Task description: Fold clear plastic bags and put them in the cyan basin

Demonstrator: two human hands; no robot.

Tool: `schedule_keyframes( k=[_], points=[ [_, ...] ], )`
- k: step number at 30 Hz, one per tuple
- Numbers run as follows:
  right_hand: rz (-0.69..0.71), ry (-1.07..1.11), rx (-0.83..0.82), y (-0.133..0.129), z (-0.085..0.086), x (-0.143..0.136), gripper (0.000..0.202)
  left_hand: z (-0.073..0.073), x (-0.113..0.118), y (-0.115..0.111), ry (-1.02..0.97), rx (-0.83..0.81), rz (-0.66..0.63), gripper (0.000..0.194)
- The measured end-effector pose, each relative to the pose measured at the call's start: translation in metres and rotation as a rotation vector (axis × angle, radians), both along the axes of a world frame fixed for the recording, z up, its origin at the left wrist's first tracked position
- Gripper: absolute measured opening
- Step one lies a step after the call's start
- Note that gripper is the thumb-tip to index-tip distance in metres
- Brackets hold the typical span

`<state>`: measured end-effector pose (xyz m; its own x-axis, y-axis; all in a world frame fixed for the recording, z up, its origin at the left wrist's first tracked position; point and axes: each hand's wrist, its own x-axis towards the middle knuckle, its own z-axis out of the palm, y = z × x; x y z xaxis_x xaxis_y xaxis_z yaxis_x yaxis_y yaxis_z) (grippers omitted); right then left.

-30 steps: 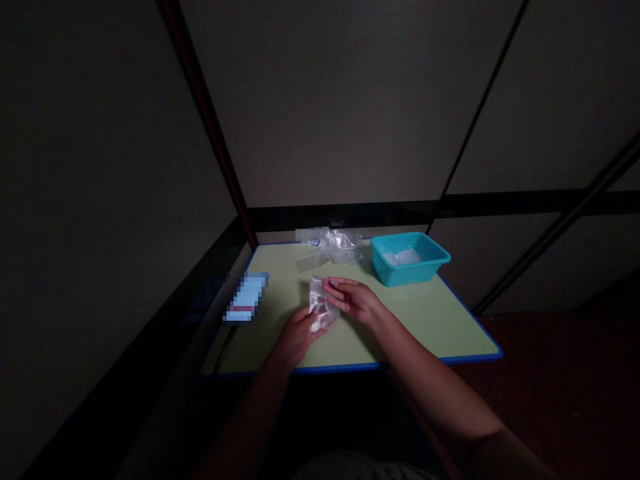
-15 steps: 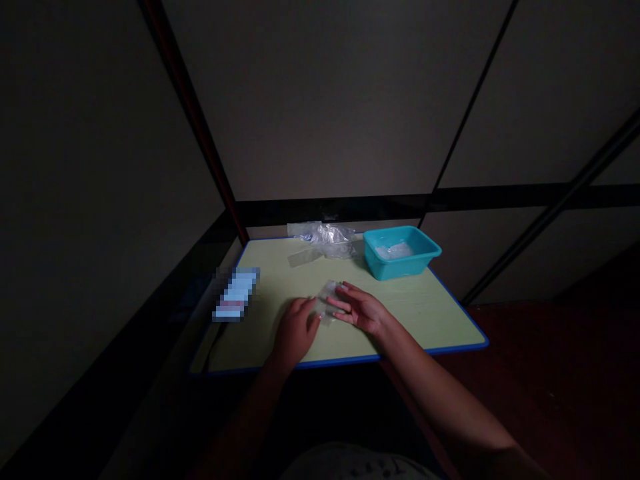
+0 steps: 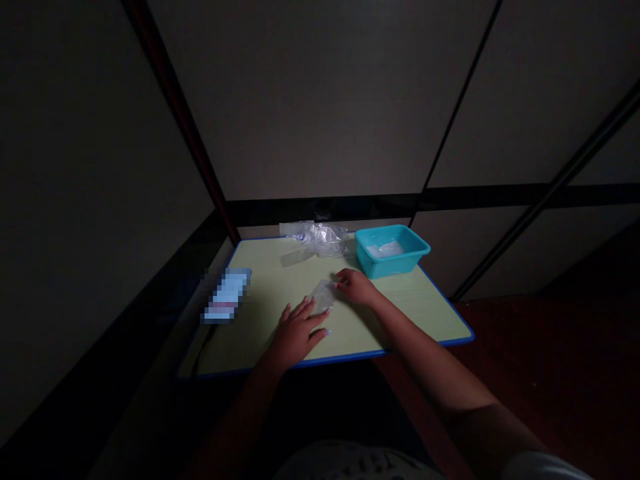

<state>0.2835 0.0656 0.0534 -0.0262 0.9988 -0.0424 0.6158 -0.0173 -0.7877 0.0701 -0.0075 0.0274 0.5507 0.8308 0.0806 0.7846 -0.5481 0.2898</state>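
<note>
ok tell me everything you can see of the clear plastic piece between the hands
The clear plastic piece looks thin, pale and see-through, perhaps a small bag; no print or opening shows clearly. It lies roughly flat on the table. The right hand has fingertips at its far right edge, perhaps pinching it. The spread left hand reaches its near left side.

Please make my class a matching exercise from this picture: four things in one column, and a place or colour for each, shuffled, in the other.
Things:
1. Basin
2. Tabletop
3. Crumpled plastic heap
4. Small clear plastic piece

Places and colours:
A. Near the far edge
B. Turquoise
C. Between the left hand and right hand
D. Pale yellow-green

Pairs: 1-B, 2-D, 3-A, 4-C
</note>
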Motion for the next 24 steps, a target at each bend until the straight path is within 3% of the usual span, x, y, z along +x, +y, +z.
schedule_keyframes(
  k=[4,9,15,19,24],
  points=[
    [0.006,-0.297,-0.005,0.015,-0.002,-0.017,0.027,0.002,-0.009,0.005,0.002,-0.038,-0.030,0.042],
    [0.033,-0.502,0.005,0.013,-0.008,-0.029,0.028,0.007,-0.020,0.008,0.001,-0.037,-0.046,0.039],
    [0.073,-0.624,0.104,-0.001,-0.010,-0.037,0.029,0.004,0.013,-0.002,0.017,0.150,0.101,0.052],
    [0.087,-0.650,0.137,-0.003,-0.010,-0.038,0.024,-0.003,0.036,-0.004,0.027,0.171,0.165,0.058],
    [0.080,-0.650,0.152,-0.001,-0.013,-0.034,0.023,0.001,0.031,0.000,0.032,0.191,0.178,0.051]
  ],
)
